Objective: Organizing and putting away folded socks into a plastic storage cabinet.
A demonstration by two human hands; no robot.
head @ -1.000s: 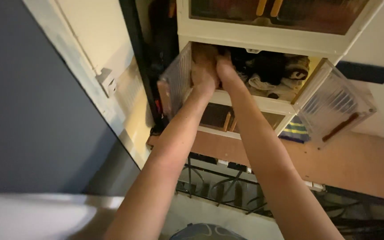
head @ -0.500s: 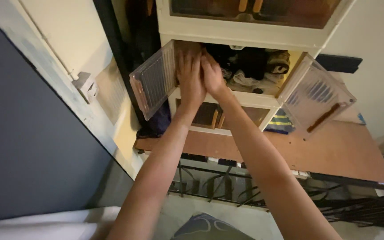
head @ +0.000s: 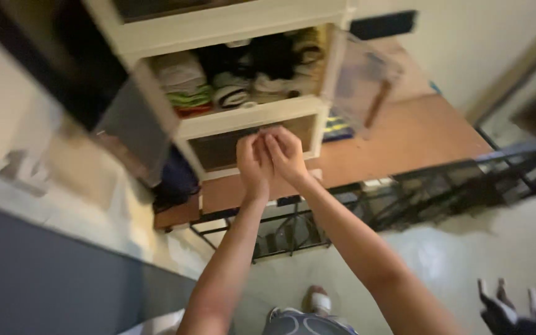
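Head view, looking down along both forearms. The left hand [head: 254,158] and right hand [head: 285,153] are raised side by side, touching, fingers curled inward; motion blur hides whether anything is pinched between them. They hover just in front of the lower front edge of a white storage cabinet [head: 249,116]. Its middle compartment stands open, with translucent doors [head: 362,79] swung outward, and holds folded clothes [head: 234,77] in stacks of white, green, red and dark fabric. The cabinet rests on a brown wooden surface [head: 404,139] carried by a black metal frame [head: 404,192]. A pale floor [head: 466,260] lies below.
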